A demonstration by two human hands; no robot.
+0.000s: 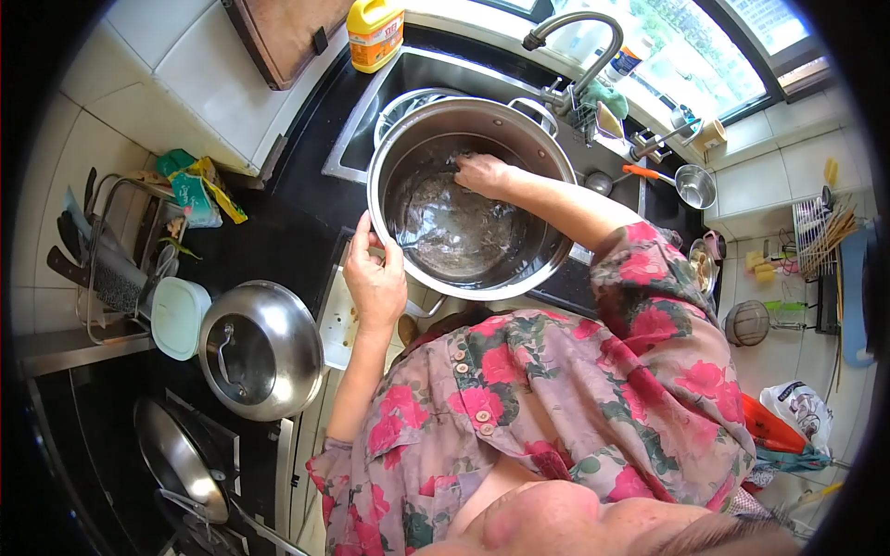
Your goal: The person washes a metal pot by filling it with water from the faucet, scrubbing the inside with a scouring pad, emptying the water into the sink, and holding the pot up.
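Note:
A large steel pot [378, 176] with loop handles sits at the sink's front, tilted so its inside shows. Some water [454, 232] covers its bottom, with light glinting off it. My left hand [375, 278] grips the near-left rim, fingers at the edge. Inside the pot, my right hand [482, 174] is closed and pressed near the far wall. Something small and greyish shows at its fingertips, too unclear to name.
Behind the pot are the steel sink [417, 74], a faucet [593, 46] and a yellow jug [375, 35]. To the left lie a large domed lid [287, 320], a pale green container [179, 317] and a knife rack [97, 250]. A small saucepan [695, 187] is at right.

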